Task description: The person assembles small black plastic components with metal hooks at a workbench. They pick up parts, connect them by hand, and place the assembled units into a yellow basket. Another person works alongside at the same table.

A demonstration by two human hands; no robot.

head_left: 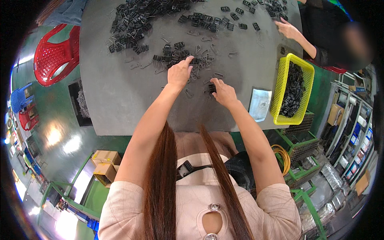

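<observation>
1. Tabletop [132,104] stretching grey and wide, and the clock is set between the person's two hands, 12 pointing straight away from the body
2. Left hand [180,75] reaching up at 11 o'clock, index finger out in front over the small pile of black clips [172,55], other fingers part bent; whether it has hold of any piece, you cannot tell from here
3. Right hand [225,93] just past 3 o'clock, thumb and fingers curved in a half-closed arch about a single black clip [211,88] lying at the fingertips; how firmly it is gripped, or whether it is off the table, cannot be told
4. Wire hooks [206,60] scattered among the small pile and around it, mostly from 10 to 1 o'clock, a few strays close beside both hands
5. Big action between 10 and 11 o'clock, where a large heap of black clips [130,26] spreads at the far side
6. Out at 2 o'clock a co-worker's hand [289,30] reaches in beside another cluster of clips [274,9]
7. And at 3 o'clock stands the yellow basket [279,96], loaded with dark pieces, a shiny pale pouch [260,105] lying just beside it towards 4
</observation>
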